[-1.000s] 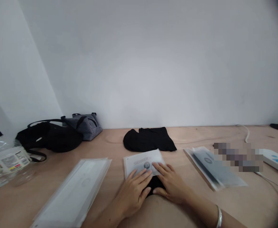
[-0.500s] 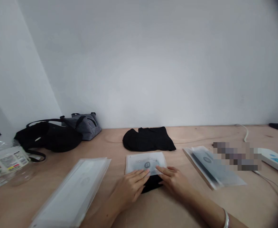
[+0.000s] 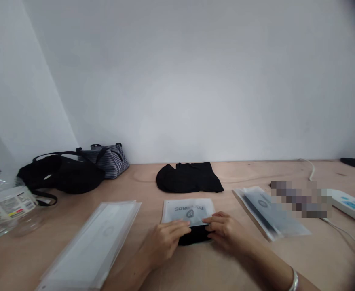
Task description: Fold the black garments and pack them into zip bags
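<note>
A small frosted plastic bag (image 3: pixel 173 214) with a printed logo lies in front of me, its lettering upside down to me. Folded black cloth (image 3: pixel 194 237) sticks out of the bag's near edge and seems to continue inside it. At the left corner of that edge, my left hand (image 3: pixel 167 238) is closed with its fingertips on the plastic and the cloth. My right hand (image 3: pixel 226 232) grips the same edge from the right, fingers bent together. Thumbs are mostly hidden beneath the fingers.
Behind the bag lies a black garment piece (image 3: pixel 189 178). Stacked frosted bags (image 3: pixel 95 238) are at left, a filled bag (image 3: pixel 260 206) at right. Farther out are a plastic jug (image 3: pixel 10 202), a black bag (image 3: pixel 65 176), a striped bag (image 3: pixel 113 161) and a white power strip (image 3: pixel 347 204).
The bag's front now lies flatter, so its printed lettering shows. My fingers have drawn back slightly toward its near edge and curled more.
</note>
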Demonstrator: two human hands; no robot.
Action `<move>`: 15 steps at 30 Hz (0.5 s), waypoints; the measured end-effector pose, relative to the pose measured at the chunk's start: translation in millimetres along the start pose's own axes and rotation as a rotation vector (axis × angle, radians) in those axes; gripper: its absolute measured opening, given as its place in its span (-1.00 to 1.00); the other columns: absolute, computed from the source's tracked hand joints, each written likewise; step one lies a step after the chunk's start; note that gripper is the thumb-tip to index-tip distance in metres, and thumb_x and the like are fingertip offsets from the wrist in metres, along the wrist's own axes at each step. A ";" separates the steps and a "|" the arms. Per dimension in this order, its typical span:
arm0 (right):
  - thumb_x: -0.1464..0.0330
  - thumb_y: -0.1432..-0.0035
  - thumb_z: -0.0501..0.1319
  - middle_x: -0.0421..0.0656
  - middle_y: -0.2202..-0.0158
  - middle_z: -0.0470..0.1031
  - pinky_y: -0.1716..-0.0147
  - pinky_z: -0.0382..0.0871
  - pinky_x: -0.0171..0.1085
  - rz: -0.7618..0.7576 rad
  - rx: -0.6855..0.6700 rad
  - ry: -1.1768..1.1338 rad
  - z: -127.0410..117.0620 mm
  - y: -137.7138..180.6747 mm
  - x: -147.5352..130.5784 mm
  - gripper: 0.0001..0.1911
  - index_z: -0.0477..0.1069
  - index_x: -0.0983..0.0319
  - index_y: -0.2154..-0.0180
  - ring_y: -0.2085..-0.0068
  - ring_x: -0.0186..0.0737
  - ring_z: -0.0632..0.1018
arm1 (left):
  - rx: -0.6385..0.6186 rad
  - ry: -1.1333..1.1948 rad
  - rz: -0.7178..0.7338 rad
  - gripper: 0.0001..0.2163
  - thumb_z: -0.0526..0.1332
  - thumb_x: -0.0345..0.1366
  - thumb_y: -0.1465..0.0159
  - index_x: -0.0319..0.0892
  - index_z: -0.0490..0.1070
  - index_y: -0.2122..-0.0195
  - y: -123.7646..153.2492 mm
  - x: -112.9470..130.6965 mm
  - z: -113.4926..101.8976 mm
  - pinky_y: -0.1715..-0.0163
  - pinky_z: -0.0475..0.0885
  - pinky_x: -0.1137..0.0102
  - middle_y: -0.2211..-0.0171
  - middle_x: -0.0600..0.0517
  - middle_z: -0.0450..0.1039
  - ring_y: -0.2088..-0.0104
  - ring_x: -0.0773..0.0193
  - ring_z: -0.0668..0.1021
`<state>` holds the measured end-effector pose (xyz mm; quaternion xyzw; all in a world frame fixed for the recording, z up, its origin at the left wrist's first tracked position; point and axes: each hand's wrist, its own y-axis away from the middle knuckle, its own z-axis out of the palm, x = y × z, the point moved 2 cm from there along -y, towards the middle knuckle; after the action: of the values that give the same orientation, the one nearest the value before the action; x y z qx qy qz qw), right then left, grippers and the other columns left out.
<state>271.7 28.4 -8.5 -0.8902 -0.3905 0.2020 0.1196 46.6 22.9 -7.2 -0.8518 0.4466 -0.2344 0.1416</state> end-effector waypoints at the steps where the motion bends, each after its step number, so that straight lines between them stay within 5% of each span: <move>1: 0.48 -0.03 0.11 -0.14 0.16 0.48 0.13 0.25 -0.20 0.027 0.008 -0.006 -0.5 0.0 0.0 -0.87 0.37 0.20 0.34 0.17 -0.26 0.47 | 0.043 0.026 -0.070 -0.63 -0.01 -0.53 -0.19 -0.04 0.24 0.02 0.0 -0.6 1.6 0.11 0.40 0.36 0.08 0.07 0.43 0.10 0.27 0.48; 5: 0.53 0.13 0.15 -0.17 0.29 0.47 0.25 0.26 -0.26 0.186 0.031 -0.006 -4.4 0.6 -0.5 -0.73 0.29 0.22 0.29 0.23 -0.22 0.43 | 0.171 0.050 -0.275 -0.73 0.08 -0.48 -0.16 -0.04 0.29 0.14 0.4 -3.2 4.2 0.21 0.45 0.38 0.21 0.11 0.48 0.22 0.28 0.53; 9: 0.54 0.13 0.10 -0.17 0.28 0.43 0.21 0.19 -0.24 0.159 0.031 0.018 -5.0 -2.3 -4.0 -0.61 0.29 0.20 0.17 0.23 -0.22 0.40 | 0.224 0.011 -0.212 -0.77 0.11 -0.46 -0.16 -0.06 0.37 0.19 -0.9 -6.2 5.3 0.16 0.44 0.35 0.15 0.08 0.45 0.17 0.26 0.51; 15: 0.59 0.11 0.03 -0.18 0.43 0.38 0.29 0.11 -0.26 0.171 0.112 0.147 6.0 -7.9 -4.7 -0.76 0.35 0.23 0.40 0.35 -0.26 0.38 | 0.262 0.015 -0.158 -0.81 0.05 -0.40 -0.25 -0.08 0.45 0.33 0.0 -9.4 11.7 0.24 0.47 0.41 0.24 0.08 0.51 0.26 0.31 0.55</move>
<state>260.9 30.4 -9.6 -0.9245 -0.2915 0.1670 0.1800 48.1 31.1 -19.6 -0.8566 0.3450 -0.3076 0.2294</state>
